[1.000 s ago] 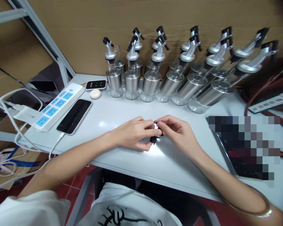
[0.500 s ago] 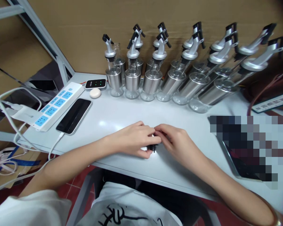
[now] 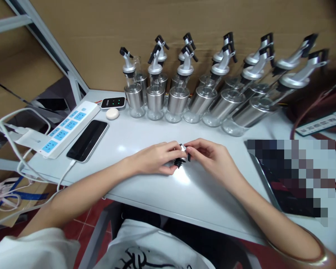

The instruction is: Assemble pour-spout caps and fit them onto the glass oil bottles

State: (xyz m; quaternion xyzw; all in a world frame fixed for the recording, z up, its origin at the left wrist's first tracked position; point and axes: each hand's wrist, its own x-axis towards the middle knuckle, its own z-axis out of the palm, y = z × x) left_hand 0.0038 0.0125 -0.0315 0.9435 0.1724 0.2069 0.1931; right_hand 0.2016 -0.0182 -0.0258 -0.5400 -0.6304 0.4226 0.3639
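Note:
Over the front middle of the table, my left hand [image 3: 159,157] is closed around a silver and black pour spout [image 3: 178,162]. The spout's black ribbed stopper end points down toward me, and its far part is partly hidden by my fingers. My right hand [image 3: 212,154] pinches the spout's other side with thumb and forefinger, by a small black piece that hangs below the fingertips. Behind my hands stand two rows of glass and steel oil bottles [image 3: 178,98], most topped with similar spouts.
At the left lie a white power strip [image 3: 70,129], a charging phone [image 3: 88,140], a round cream-coloured case [image 3: 112,114] and a small black device [image 3: 113,103]. A dark tablet-like slab [image 3: 268,183], partly pixelated, lies at the right. A cardboard wall [image 3: 106,41] rises behind.
The pour spout has turned, so its silver body and a black piece now show between my hands. Both hands have shifted slightly away from me. The camera view has tilted a little.

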